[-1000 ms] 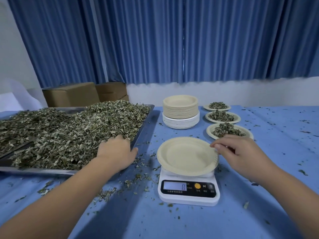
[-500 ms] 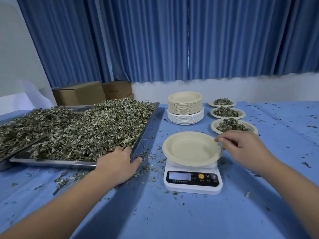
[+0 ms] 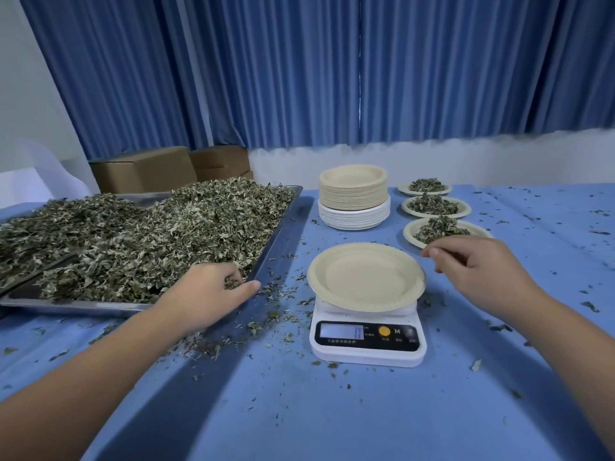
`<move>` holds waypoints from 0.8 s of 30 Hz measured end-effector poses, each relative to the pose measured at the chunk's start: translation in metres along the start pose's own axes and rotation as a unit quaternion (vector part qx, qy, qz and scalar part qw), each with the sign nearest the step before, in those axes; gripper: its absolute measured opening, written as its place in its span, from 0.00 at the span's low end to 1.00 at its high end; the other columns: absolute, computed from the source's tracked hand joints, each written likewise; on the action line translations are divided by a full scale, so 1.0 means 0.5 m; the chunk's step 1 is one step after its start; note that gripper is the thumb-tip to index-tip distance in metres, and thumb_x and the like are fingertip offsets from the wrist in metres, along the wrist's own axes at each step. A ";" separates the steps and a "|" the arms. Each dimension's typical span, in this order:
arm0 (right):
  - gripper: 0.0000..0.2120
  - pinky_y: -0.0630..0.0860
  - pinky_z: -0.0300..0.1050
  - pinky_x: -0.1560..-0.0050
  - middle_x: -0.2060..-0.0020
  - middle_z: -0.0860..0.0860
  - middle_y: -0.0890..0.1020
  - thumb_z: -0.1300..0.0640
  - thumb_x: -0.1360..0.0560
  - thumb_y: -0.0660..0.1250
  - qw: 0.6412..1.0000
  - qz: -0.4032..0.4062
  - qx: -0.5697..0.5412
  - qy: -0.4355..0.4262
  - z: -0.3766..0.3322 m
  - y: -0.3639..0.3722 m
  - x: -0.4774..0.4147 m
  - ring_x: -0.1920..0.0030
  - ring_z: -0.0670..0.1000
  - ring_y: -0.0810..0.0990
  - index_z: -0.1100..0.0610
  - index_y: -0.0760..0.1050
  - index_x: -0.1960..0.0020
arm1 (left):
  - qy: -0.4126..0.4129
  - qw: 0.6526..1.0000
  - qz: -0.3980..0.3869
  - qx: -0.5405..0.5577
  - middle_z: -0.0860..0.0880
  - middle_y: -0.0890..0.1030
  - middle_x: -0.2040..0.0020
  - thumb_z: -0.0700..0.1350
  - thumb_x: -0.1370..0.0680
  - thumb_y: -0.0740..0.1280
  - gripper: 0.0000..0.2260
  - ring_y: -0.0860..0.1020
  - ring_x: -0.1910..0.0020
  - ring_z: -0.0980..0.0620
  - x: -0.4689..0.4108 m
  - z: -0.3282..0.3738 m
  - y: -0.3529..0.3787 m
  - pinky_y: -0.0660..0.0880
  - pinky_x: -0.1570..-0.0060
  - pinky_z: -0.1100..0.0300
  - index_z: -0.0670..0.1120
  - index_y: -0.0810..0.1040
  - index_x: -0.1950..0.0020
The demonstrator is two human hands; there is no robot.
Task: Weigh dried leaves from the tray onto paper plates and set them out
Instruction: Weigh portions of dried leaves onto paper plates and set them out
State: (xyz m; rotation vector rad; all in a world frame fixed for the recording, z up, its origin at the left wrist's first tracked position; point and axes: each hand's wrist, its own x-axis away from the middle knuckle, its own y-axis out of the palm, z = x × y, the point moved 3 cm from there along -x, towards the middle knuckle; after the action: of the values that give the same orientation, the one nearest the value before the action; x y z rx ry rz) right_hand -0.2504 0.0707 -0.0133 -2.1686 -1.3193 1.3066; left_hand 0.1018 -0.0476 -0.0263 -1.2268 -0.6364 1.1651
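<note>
The left hand point(image 3: 206, 296) curls into crumbly dried leaves point(image 3: 159, 234) at the steel tray point(image 3: 283, 224)'s near corner — pinching a tuft. The right hand point(image 3: 479, 267), loosely curled, hovers beside a round, ridged paper plate point(image 3: 366, 277) on the white scale point(image 3: 367, 344), mid-bench.

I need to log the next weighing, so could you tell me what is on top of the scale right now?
One empty paper plate sits on the scale, no leaves in it yet. The plate covers the weighing platform, so that cannot be seen.
</note>
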 end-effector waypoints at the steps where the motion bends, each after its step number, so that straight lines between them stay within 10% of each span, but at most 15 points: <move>1: 0.15 0.69 0.35 0.66 0.70 0.50 0.79 0.60 0.22 0.65 1.000 0.001 0.001 0.000 0.003 0.001 -0.001 0.60 0.58 0.80 0.42 0.77 0.62 | -0.003 1.000 0.000 0.014 0.51 0.74 0.79 0.63 0.24 0.63 0.13 0.64 0.83 0.58 -0.006 -0.003 -0.004 0.61 0.81 0.64 0.54 0.76 0.58; 16: 0.12 0.68 0.30 0.71 0.68 0.47 0.81 0.59 0.22 0.65 0.998 0.018 0.015 0.058 0.029 -0.005 -0.009 0.74 0.41 0.71 0.47 0.81 0.59 | 0.049 0.986 0.081 -0.138 0.52 0.76 0.71 0.58 0.20 0.60 0.14 0.72 0.79 0.59 -0.079 0.029 -0.080 0.62 0.82 0.69 0.49 0.77 0.51; 24: 0.11 0.69 0.31 0.72 0.68 0.45 0.81 0.58 0.22 0.64 0.997 0.020 0.010 0.071 0.036 -0.003 -0.011 0.73 0.42 0.73 0.48 0.81 0.59 | 0.110 0.971 0.209 -0.037 0.56 0.75 0.67 0.57 0.21 0.63 0.12 0.70 0.76 0.61 -0.081 0.137 -0.124 0.61 0.79 0.67 0.50 0.77 0.54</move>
State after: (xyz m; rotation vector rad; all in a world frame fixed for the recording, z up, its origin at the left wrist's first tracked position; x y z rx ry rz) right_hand -0.2670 0.0636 -0.0191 -2.2394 -1.2081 1.1522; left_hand 0.0482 -0.0539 0.0591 -1.5778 -0.2596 1.3321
